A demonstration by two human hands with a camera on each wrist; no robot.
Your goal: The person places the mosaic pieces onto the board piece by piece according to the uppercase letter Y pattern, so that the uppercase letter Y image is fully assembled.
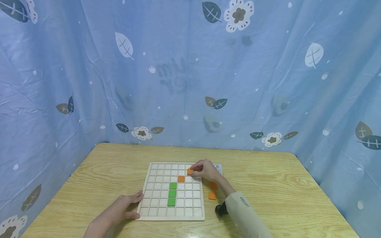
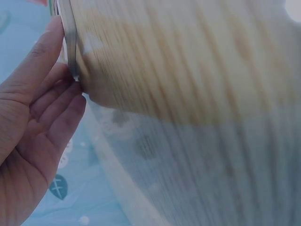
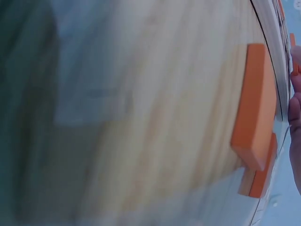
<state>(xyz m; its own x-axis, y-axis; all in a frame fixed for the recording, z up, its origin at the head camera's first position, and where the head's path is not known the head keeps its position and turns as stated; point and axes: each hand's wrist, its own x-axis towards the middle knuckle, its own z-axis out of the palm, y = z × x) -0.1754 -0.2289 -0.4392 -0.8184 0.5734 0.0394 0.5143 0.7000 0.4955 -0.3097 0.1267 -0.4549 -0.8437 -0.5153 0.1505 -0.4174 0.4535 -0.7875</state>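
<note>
A square wooden grid board [image 1: 151, 211] lies on the table. Three green tiles [image 1: 172, 193] form a column in its cells, and one orange tile [image 1: 181, 178] sits up and to their right. Over the board's far right part, my right hand [image 1: 206, 170] pinches another orange tile [image 1: 190, 172] between thumb and fingers. Whether that tile touches the board cannot be told. My left hand [image 1: 125, 205] rests against the board's left edge, thumb near the front corner; in the left wrist view, its fingers [image 2: 66, 113] look relaxed beside that edge.
Right of the board, two loose orange tiles [image 1: 212, 195] lie on the wooden table [image 1: 268, 185]. A card with a small grid [image 1: 218, 166] is partly hidden behind the right hand. A blue patterned curtain [image 1: 184, 82] hangs around the table's back and sides.
</note>
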